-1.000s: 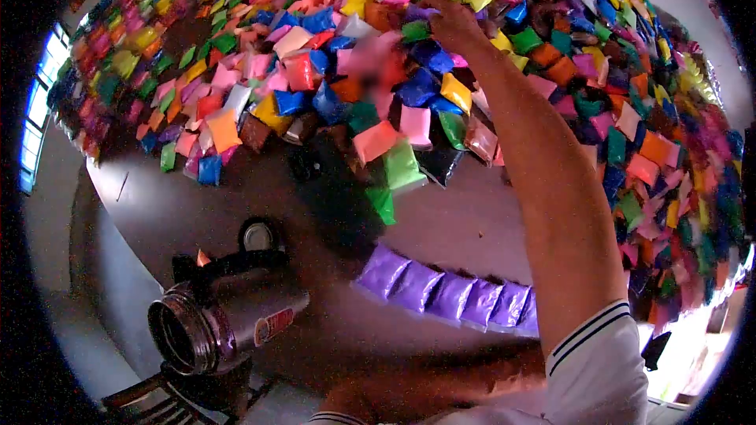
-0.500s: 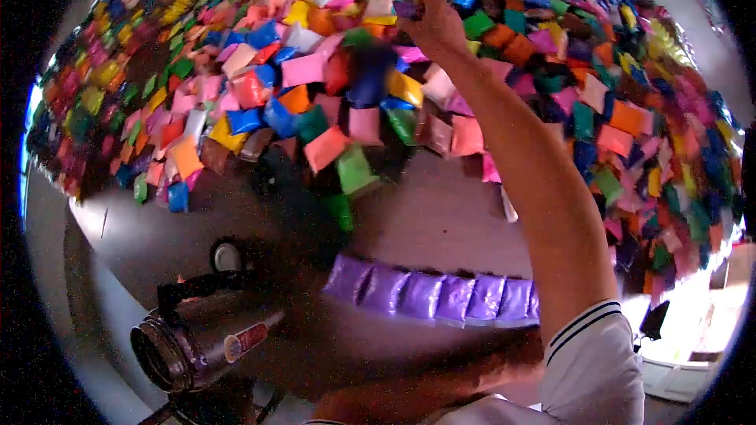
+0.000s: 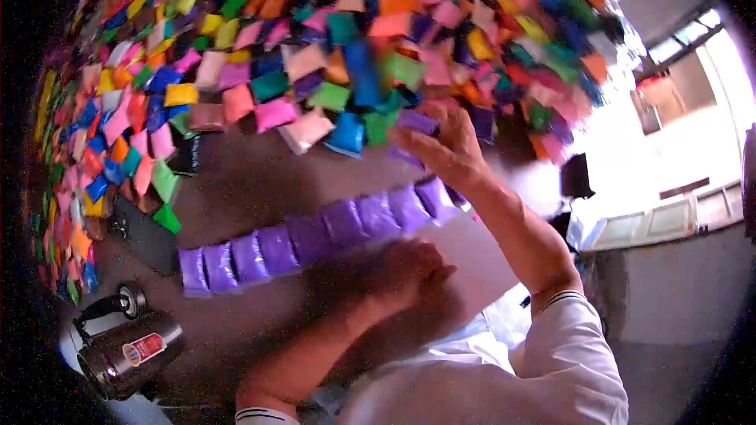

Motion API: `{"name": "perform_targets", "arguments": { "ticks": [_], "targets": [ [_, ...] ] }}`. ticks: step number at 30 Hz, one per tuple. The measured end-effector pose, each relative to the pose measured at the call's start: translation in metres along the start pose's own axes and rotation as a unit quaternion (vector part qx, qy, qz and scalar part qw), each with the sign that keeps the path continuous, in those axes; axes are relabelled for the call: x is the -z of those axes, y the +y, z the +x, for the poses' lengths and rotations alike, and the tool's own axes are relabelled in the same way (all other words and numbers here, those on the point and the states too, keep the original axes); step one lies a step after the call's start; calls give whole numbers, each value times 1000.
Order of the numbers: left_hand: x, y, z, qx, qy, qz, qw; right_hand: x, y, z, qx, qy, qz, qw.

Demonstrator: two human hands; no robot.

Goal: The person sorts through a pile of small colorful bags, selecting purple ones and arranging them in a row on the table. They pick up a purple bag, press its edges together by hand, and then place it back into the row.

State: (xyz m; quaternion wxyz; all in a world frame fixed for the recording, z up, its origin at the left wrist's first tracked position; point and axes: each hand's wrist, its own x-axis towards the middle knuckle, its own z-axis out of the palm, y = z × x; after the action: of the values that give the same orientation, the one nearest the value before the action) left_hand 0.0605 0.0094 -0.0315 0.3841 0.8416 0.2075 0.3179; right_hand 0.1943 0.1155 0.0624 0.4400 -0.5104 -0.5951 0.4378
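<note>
My right hand is closed on a small purple packet, at the near edge of a big heap of coloured packets. Below it, a row of purple packets runs across the brown table, laid side by side in a slight slant. My left hand rests low over the table, just on the near side of that row. Its fingers are curled in, and whatever they may hold is hidden.
A metal flask with a red and white label lies at the lower left, beside a round lid. A dark flat object lies near the heap's left edge. Bright windows and a pale cabinet are at the right.
My right hand has come back from deep in the heap to its near edge, with a purple packet in it. The view has turned right, and the left hand now shows more fully.
</note>
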Motion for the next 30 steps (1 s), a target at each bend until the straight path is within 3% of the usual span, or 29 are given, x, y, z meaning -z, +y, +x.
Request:
{"name": "perform_targets", "arguments": {
  "ticks": [1,5,7,8,9,11,13,15,17,19,20,22,30],
  "targets": [
    [6,2,1,2,-1,-55,998,14,9,-24,-19,19,28,999],
    [24,25,6,53,-11,-49,997,49,4,-97,-128,1,34,991],
    [34,34,11,87,-47,-30,995,59,17,-124,-152,3,-91,984],
    [33,31,11,129,-116,-17,985,63,33,-137,-124,-8,-172,977],
    [30,26,13,131,-122,-19,984,58,33,-148,-130,-5,-168,977],
    [22,20,11,8,-46,10,999,42,33,-171,-165,2,-114,980],
    [25,23,10,30,-83,9,996,32,35,-182,-147,-25,-33,988],
    [24,26,12,7,-40,-26,999,22,28,-185,-171,-51,162,970],
    [23,23,12,19,-43,-36,998,28,28,-189,-212,-66,186,957],
    [20,22,10,32,-48,-49,997,33,24,-191,-241,-91,399,880],
    [18,23,10,44,-42,-54,997,32,26,-191,-241,-90,400,880],
    [18,23,10,55,-38,-61,996,30,30,-193,-194,-33,239,951],
    [19,22,9,-7,-34,-16,999,22,43,-189,-191,10,227,955]
  ]
}}
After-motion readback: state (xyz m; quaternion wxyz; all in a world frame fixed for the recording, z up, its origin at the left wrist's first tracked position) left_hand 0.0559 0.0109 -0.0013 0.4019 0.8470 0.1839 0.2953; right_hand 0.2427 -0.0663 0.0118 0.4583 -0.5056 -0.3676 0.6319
